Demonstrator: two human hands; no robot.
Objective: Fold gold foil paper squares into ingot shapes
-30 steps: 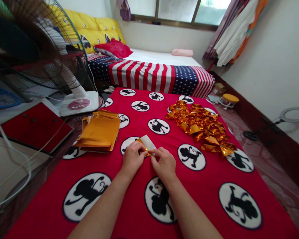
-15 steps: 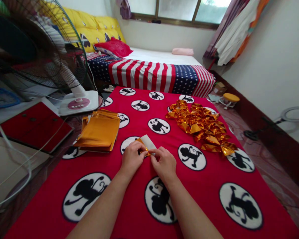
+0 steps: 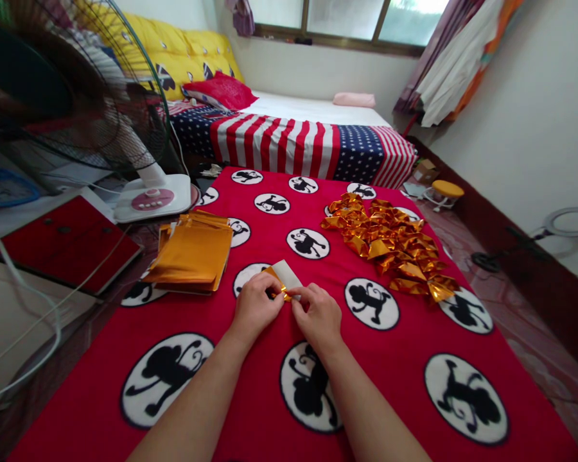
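Between my hands is a sheet of gold foil paper (image 3: 286, 273), its pale back facing up at the far side and a gold, partly folded edge near my fingertips. My left hand (image 3: 259, 300) grips the paper's left part, fingers curled. My right hand (image 3: 316, 310) pinches its near right edge with thumb and forefinger. The fingertips of both hands nearly meet and hide part of the fold. To the left lies a stack of flat gold foil sheets (image 3: 192, 250). On the right is a heap of folded gold foil pieces (image 3: 385, 237).
Everything lies on a red cloth (image 3: 250, 410) printed with black monkeys in white circles. A fan (image 3: 151, 197) stands at the left beside a red and white cabinet (image 3: 60, 234). Beyond the cloth is a bed (image 3: 289, 144); a yellow stool (image 3: 447, 188) sits at the right.
My fingertips have shifted very slightly at the fold, and a little more shiny gold shows between them. Both hands keep their hold; the stack and the heap are unchanged.
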